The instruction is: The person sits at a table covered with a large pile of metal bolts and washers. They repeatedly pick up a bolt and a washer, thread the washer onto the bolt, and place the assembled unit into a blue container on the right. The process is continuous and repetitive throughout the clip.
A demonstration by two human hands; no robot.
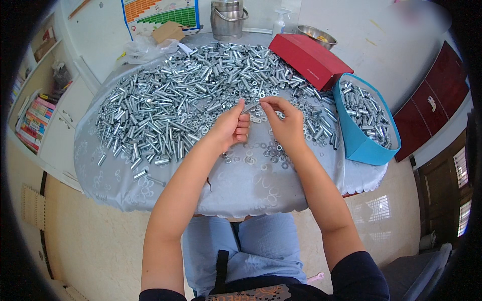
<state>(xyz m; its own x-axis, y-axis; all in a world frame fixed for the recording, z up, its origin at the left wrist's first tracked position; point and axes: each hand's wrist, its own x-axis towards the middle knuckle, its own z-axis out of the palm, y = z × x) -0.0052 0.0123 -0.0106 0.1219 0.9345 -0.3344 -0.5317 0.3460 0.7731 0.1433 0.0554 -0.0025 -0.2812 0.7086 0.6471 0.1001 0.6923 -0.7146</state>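
Note:
My left hand (234, 126) is closed in a fist, thumb up, around a slim silvery metal tube (251, 107). The tube slants up to the right out of the fist; most of its lower part is hidden by the fingers. Thumb and fingertips of my right hand (286, 120) are pinched together at the tube's upper end. Whatever they grip there is too small to make out. Below and between my hands lie loose flat washers (275, 149). Behind them spreads a large heap of shiny metal tubes (150, 108).
A blue fabric bin (365, 149) full of metal parts stands at the table's right, beside a red box (309, 59). At the back are a steel pail (227, 22), a spray bottle (279, 22), a metal bowl (321, 36) and a plastic bag (145, 49). A grey cloth (231, 188) covers the table.

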